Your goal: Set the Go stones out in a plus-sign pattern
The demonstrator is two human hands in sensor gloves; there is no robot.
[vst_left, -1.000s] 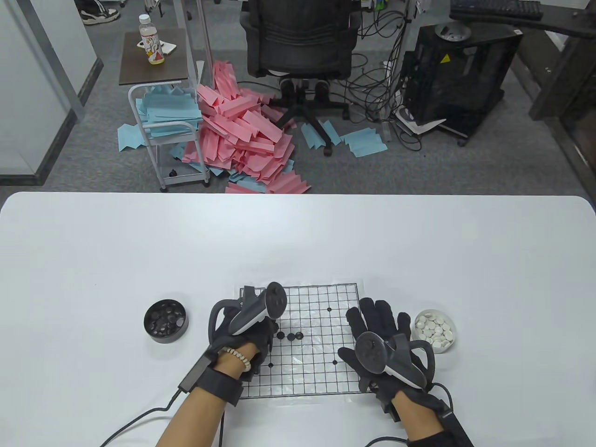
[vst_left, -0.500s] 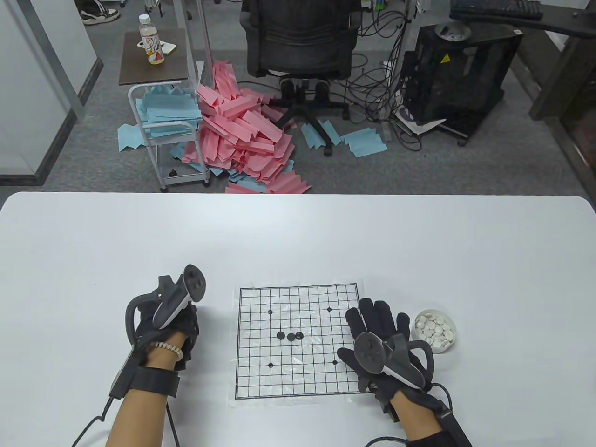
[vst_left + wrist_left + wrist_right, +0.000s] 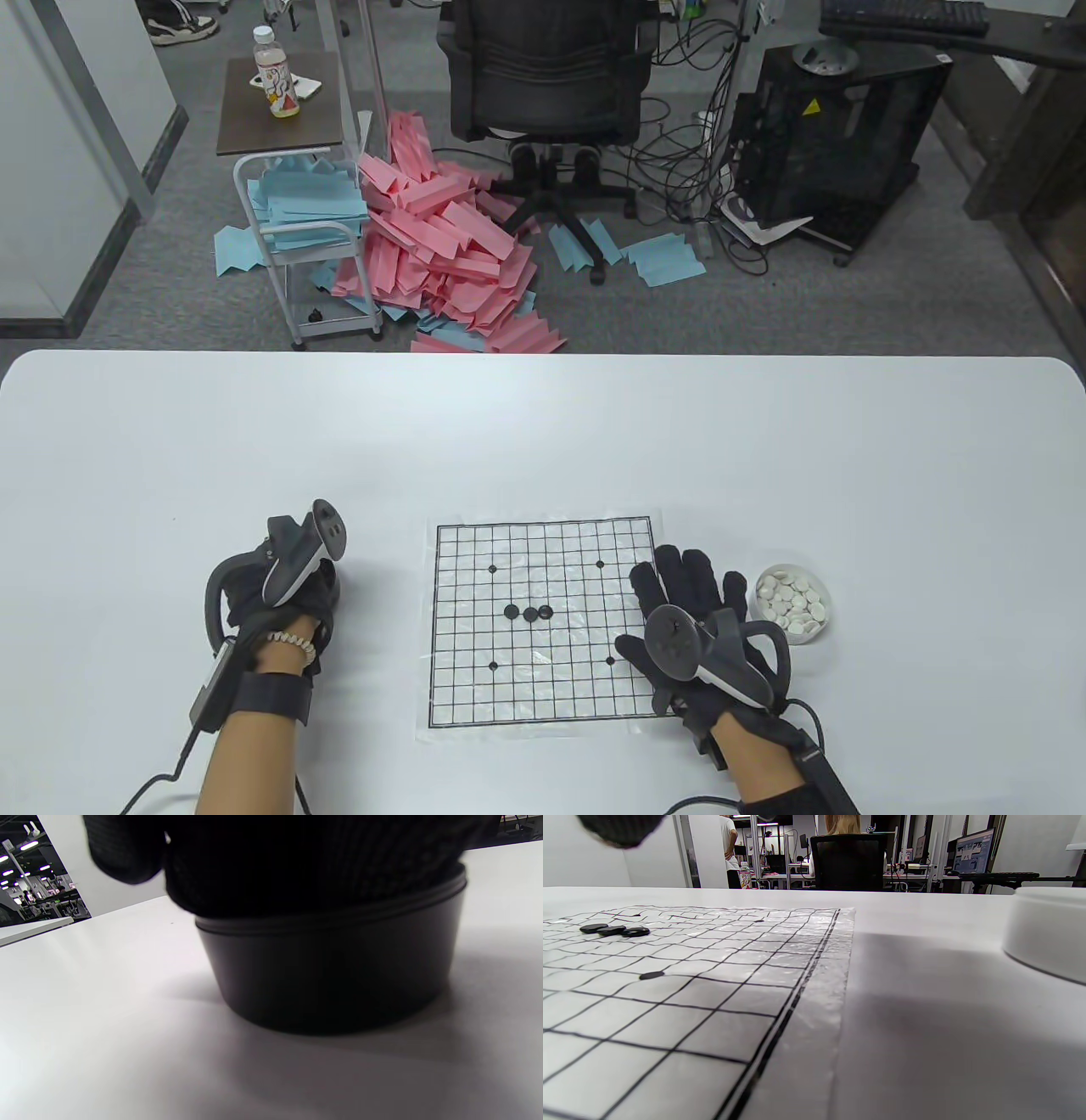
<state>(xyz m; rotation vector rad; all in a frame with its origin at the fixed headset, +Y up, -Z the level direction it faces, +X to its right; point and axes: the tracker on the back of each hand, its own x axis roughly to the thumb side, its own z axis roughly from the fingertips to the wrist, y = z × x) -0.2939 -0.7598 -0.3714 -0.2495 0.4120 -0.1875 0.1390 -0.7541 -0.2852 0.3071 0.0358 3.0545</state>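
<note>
A paper Go board [image 3: 543, 679] lies on the white table between my hands. Three black stones [image 3: 530, 611] lie in a short left-right row at its centre; they also show in the right wrist view [image 3: 611, 929]. My left hand [image 3: 314, 590] is over the black stone bowl [image 3: 331, 971] left of the board, its gloved fingers [image 3: 297, 861] down inside the rim. What they hold is hidden. My right hand [image 3: 691, 594] rests flat with fingers spread on the board's right edge, holding nothing.
A white bowl [image 3: 793, 603] of white stones stands just right of my right hand; it also shows in the right wrist view [image 3: 1048, 929]. The table's far edge [image 3: 543, 355] borders an office floor with a chair and paper piles.
My left hand has left the board, moved left and come down over the black bowl. The row of three black stones stays in place. My right hand has not moved.
</note>
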